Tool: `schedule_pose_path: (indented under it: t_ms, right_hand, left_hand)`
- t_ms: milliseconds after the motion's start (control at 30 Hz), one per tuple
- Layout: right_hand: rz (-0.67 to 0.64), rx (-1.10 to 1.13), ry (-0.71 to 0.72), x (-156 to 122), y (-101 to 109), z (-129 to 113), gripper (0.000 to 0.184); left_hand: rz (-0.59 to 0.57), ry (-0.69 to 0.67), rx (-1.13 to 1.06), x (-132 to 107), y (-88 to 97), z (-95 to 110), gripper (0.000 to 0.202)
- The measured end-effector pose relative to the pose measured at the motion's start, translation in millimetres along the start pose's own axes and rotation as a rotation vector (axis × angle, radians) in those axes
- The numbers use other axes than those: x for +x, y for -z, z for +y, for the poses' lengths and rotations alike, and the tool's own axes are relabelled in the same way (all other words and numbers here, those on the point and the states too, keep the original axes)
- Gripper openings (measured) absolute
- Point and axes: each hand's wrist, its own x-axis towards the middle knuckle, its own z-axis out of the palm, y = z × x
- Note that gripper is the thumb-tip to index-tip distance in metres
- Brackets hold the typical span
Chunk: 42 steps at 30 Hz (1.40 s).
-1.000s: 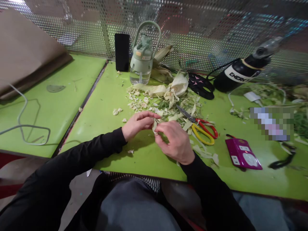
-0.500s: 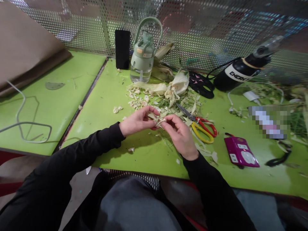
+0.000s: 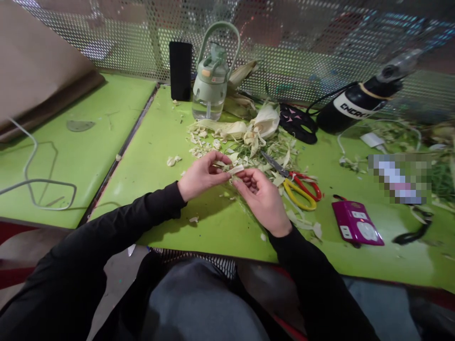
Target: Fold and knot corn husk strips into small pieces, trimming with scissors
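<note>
Two hands meet low over the near bench (image 3: pixel 209 232). Fingers of the left hand (image 3: pixel 202 176) pinch a pale husk strip (image 3: pixel 235 169); those of the right hand (image 3: pixel 265 199) curl at its end, grip unclear. Being thin, the strip may tear or drop among scraps (image 3: pixel 223 195). Scissors (image 3: pixel 289 177) lie just right; husk pile (image 3: pixel 249 135) and water bottle (image 3: pixel 211 80) stand farther.

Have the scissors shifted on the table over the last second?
No. The scissors keep the same place and angle beside the purple device.
</note>
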Motion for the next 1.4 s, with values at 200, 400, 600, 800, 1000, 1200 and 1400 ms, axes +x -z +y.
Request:
schedule_pose_path:
  t_ms: [200,400,600,800,1000,1200,1400]
  right_hand:
    - [0.128,-0.707,0.421,-6.7,-3.4,-4.9,0.006]
    - [0.234,-0.817,0.678,-5.8,-1.5,-9.0,0.006]
    - [0.142,-0.561,0.552,-0.4,0.9,-3.9,0.005]
    - [0.167,-0.317,0.282,-3.1,-1.6,-6.5,0.009]
    - [0.176,-0.063,0.071,-3.0,-2.8,-9.5,0.016]
    - [0.232,-0.004,0.086,-5.2,-5.1,-9.1,0.011]
    - [0.068,0.234,-0.114,-0.9,-2.0,-9.4,0.021]
  left_hand:
    - [0.046,-0.024,0.016,0.2,0.8,-3.3,0.023]
    - [-0.059,0.049,0.074,1.0,2.7,-6.9,0.016]
    - [-0.220,-0.023,0.106,0.7,6.1,-6.2,0.030]
    - [-0.280,-0.114,0.122,-1.2,4.9,-4.0,0.031]
    - [-0.242,-0.096,0.027,-2.4,0.1,-7.2,0.027]
    - [-0.107,-0.104,-0.252,-2.0,-0.4,-8.1,0.027]
    - [-0.144,-0.169,-0.200,-2.1,0.9,-8.3,0.028]
